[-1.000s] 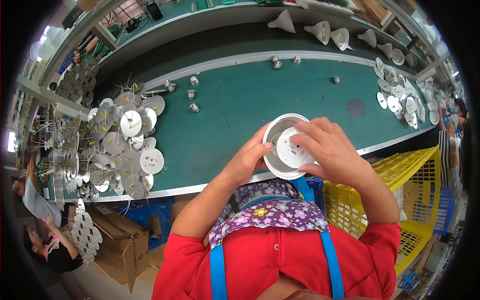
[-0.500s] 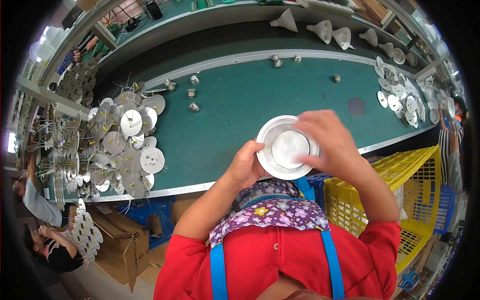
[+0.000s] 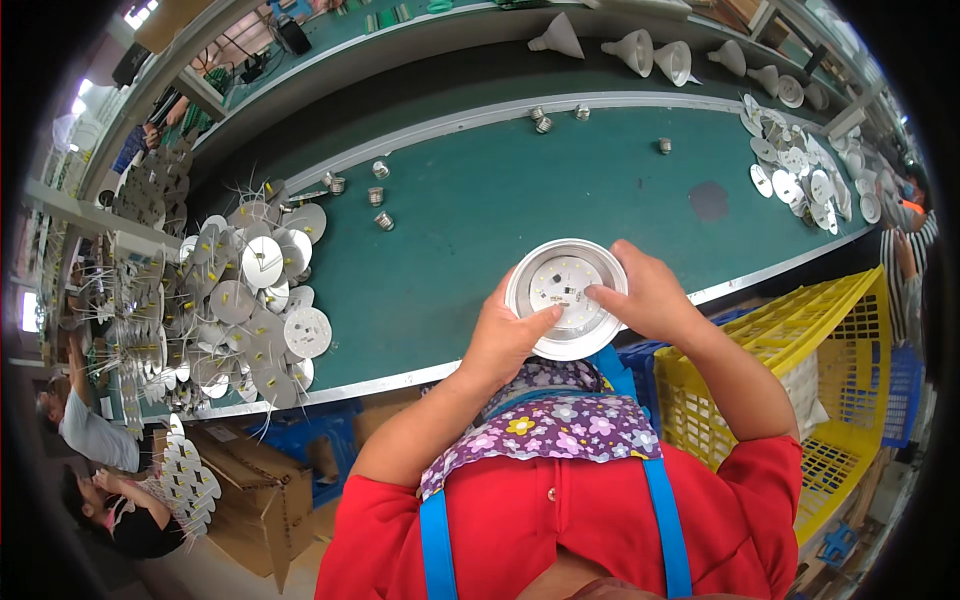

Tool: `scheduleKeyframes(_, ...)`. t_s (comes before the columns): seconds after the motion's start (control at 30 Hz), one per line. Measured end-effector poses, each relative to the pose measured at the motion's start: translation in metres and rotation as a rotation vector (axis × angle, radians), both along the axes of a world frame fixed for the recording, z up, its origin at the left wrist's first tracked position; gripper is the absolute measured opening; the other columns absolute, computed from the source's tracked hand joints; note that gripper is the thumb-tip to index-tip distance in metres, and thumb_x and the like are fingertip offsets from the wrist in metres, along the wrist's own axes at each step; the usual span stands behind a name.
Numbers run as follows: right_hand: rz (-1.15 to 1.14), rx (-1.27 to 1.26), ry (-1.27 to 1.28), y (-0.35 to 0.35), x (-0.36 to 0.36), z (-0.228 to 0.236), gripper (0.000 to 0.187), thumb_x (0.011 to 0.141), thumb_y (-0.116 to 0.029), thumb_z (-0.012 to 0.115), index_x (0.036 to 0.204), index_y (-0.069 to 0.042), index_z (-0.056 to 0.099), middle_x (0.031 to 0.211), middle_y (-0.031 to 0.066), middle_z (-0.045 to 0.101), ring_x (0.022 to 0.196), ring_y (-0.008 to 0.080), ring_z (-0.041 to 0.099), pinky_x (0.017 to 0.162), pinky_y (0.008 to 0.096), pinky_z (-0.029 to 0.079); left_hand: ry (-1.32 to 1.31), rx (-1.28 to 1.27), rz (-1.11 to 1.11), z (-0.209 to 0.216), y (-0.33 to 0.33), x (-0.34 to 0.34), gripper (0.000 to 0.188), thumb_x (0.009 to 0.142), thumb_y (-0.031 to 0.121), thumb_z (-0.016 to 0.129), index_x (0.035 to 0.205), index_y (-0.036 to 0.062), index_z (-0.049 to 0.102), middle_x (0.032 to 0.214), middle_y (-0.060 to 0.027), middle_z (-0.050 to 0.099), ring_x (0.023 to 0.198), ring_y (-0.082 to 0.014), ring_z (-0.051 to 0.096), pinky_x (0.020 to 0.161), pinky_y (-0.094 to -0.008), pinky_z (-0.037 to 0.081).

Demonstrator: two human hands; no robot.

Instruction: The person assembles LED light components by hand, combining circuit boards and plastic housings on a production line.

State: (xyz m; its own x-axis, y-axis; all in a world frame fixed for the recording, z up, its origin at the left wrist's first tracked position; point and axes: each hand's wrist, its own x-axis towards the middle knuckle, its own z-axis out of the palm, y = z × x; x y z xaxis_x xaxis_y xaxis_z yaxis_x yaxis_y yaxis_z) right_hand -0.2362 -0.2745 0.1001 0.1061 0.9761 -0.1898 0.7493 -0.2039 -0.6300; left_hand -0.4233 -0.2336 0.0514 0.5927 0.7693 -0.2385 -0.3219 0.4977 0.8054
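Note:
Between my hands, above the near edge of the bench, is a white round lamp housing (image 3: 540, 343) with a wide rim. A round white LED board (image 3: 545, 275) lies inside it, its small yellow chips facing up. My left hand (image 3: 503, 333) grips the housing's left side, its thumb pressed on the board. My right hand (image 3: 648, 293) wraps the right side, and its thumb too rests on the board. The fingers beneath the housing are hidden.
Round LED boards with wires (image 3: 262, 262) are heaped at the left. Several metal screw caps (image 3: 384, 220) stand on the green bench (image 3: 450, 200). White discs (image 3: 790, 175) lie at the right, white cone housings (image 3: 632, 50) on the shelf. A yellow crate (image 3: 760, 340) stands beside my right arm.
My right hand has come down from over the housing to its right side. The board's chips now show clearly, and both thumbs have moved onto the board.

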Motion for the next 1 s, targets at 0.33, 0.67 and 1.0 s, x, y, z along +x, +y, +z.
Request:
scheduleKeyframes(0.33,-0.053,-0.003,-0.002,-0.003,-0.006,-0.005,0.034,0.074,-0.023,0.070,0.091,0.000,0.051,0.083,0.0210,0.061,0.080,0.0378,0.060,0.069,0.0414,0.046,0.210,0.153,0.036,-0.003,-0.004,0.000,0.051,0.072,-0.008,0.061,0.121,-0.0022,0.048,0.114,-0.0116,0.058,0.106,-0.0181,0.055,0.092,-0.0298,0.043)
scheduleKeyframes(0.67,-0.005,-0.045,0.128,0.000,0.001,-0.014,0.033,0.072,-0.019,0.068,0.093,0.001,0.052,0.083,0.0195,0.061,0.080,0.0339,0.061,0.070,0.0397,0.046,0.220,0.058,0.051,-0.006,-0.005,-0.001,0.049,0.074,-0.012,0.058,0.121,-0.0029,0.046,0.114,-0.0129,0.056,0.103,-0.0193,0.057,0.090,-0.0318,0.048)
scheduleKeyframes(1.0,-0.039,-0.026,0.058,0.002,-0.006,-0.014,0.033,0.072,-0.019,0.068,0.091,0.000,0.050,0.081,0.0206,0.062,0.080,0.0360,0.061,0.070,0.0416,0.047,0.231,0.051,0.076,-0.008,-0.003,0.000,0.048,0.074,-0.012,0.059,0.119,-0.0028,0.047,0.113,-0.0130,0.057,0.101,-0.0198,0.058,0.088,-0.0321,0.048)
